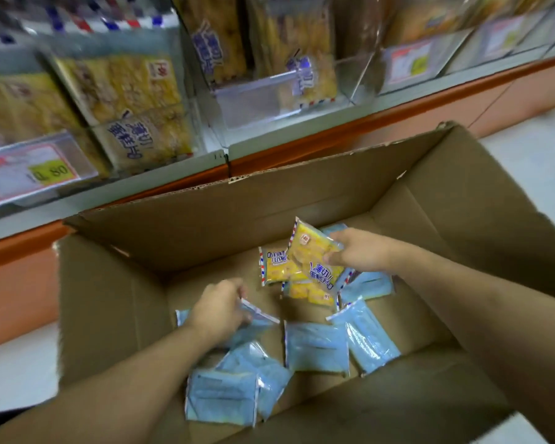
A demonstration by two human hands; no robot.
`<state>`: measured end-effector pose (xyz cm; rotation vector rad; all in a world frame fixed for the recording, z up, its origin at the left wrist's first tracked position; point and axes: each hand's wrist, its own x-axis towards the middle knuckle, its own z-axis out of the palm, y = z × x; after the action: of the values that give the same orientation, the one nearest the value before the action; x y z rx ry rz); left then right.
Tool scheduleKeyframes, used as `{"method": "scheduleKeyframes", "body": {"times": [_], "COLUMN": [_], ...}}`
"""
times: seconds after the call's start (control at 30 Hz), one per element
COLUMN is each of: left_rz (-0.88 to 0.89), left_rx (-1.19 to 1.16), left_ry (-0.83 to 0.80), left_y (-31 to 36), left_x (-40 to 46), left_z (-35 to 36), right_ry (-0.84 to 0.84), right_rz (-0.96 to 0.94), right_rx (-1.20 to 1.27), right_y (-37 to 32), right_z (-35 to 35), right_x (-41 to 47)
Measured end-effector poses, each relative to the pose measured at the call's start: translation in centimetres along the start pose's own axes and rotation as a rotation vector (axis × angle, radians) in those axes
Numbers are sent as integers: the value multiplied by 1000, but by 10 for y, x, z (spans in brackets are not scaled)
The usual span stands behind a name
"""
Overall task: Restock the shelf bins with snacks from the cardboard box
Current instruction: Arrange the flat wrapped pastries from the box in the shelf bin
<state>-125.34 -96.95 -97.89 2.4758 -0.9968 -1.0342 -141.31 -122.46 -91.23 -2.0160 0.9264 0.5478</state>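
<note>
Head view: the open cardboard box [302, 216] stands on the floor just in front of the shelf, its flaps spread outward. Both hands reach inside it. The right hand [356, 249] is at the far right of the box floor, fingers and thumb curled in a pinch on the edge of a yellow snack packet [311, 251] that is tilted up above two more yellow packets lying beneath it. The left hand [220, 307] is nearer and to the left, fingers curled on the top edge of a blue snack packet [260, 317]; whether the grip is secure cannot be told because of blur. Further blue packets [316, 346] lie scattered flat across the near floor of the box. Above and beyond the box, the clear shelf bins [263, 104] hold yellow packets of the same kind; the middle bin appears part-filled. Risk assessment: each hand holds only a packet edge, so a smooth wrapper could slip during the lift to the shelf. The raised far flap stands between box and bins and could snag a packet. Blue packets could be placed in a bin of yellow stock if labels are not checked.
</note>
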Motion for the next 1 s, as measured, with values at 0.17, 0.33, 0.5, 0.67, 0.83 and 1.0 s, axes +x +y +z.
{"method": "scheduleKeyframes", "body": {"times": [0.17,0.33,0.5,0.67,0.83,1.0], "left_rz": [214,353,439,514,531,516], "left_rx": [-71,-177,-283,-573,-889,-1176], "left_ry": [97,223,163,47,-68,-144], "left_y": [74,128,151,156,160,178], "left_x": [-30,-81,-131,-160,-155,-160], "left_z": [-77,-146,-191,-213,-221,-220], "right_ry": [-35,131,293,330,276,229], "right_rz": [-40,-142,-247,-365,-406,-435], "right_rx": [471,750,846,900,907,1059], "right_y": [-24,-51,-64,-66,-67,-80], "right_z": [-33,-61,-71,-69,-66,-55], "right_x": [-67,-142,-201,-236,-238,-220]}}
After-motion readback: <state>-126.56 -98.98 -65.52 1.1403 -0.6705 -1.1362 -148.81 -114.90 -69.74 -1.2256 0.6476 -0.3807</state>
